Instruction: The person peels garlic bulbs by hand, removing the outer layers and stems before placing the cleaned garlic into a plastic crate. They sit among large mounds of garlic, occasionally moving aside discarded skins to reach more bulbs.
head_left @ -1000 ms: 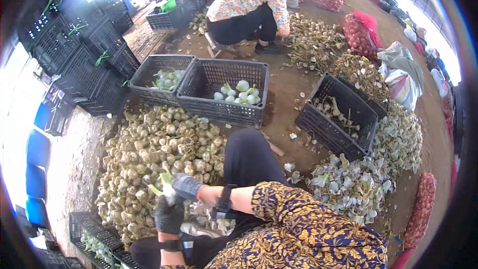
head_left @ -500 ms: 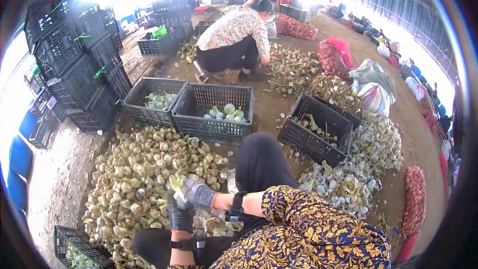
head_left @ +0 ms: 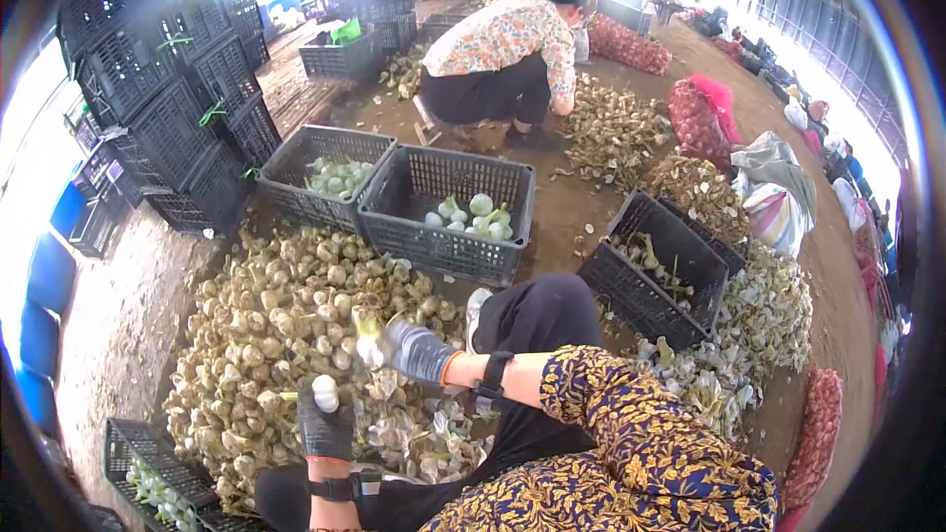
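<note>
My left hand (head_left: pixel 327 426), in a dark glove with an orange cuff, is closed around a clean white garlic bulb (head_left: pixel 325 393) with a short green stem pointing left. To its upper right, my right hand (head_left: pixel 419 352), in a grey glove, is closed at pale, leafy garlic skin (head_left: pixel 371 338), blurred by motion. Both hands are over a big pile of unpeeled garlic bulbs (head_left: pixel 266 335). Loose white peelings (head_left: pixel 424 443) lie between the hands and my crossed legs.
Two black crates (head_left: pixel 448 246) (head_left: pixel 305 207) hold peeled white bulbs; another crate (head_left: pixel 163 453) is at lower left. A tilted crate (head_left: pixel 655 271) holds stemmed bulbs, beside peelings (head_left: pixel 769 305). A co-worker (head_left: pixel 507 49) squats ahead. Crate stacks (head_left: pixel 163 108) stand left, red sacks (head_left: pixel 700 123) right.
My hands have moved apart; the left now shows a white bulb, while the right is further up and right with the skin. The view has shifted, so the surroundings sit slightly differently.
</note>
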`<action>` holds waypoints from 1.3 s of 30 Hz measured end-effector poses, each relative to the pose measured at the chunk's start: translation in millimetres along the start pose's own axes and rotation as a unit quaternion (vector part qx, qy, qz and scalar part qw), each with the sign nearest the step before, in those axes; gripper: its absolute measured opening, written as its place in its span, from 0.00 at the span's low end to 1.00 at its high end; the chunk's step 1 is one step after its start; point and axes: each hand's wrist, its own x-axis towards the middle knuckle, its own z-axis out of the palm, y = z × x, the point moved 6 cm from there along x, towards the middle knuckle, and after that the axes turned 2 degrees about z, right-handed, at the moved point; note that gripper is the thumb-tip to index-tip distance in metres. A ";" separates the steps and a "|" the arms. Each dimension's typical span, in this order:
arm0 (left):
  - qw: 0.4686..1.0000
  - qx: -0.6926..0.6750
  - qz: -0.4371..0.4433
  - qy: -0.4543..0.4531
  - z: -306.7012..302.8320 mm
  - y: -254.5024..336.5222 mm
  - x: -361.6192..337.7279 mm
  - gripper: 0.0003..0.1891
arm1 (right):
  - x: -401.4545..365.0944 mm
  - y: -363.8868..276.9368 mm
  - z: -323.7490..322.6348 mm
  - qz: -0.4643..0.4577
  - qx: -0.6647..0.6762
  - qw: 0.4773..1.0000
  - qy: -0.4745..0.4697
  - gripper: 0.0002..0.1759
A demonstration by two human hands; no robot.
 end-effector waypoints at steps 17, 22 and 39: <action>0.898 0.417 0.114 -0.078 -9.8 -51.2 33.8 0.21 | -25.5 14.8 37.2 0.437 0.348 0.778 -0.287 0.29; 0.837 0.498 0.192 -0.123 20.3 -40.6 18.6 0.18 | -27.3 7.6 28.9 0.424 0.422 0.757 -0.263 0.25; 0.903 0.369 0.182 -0.128 26.4 -68.1 29.3 0.20 | -36.7 20.2 8.7 0.301 0.285 0.901 -0.129 0.13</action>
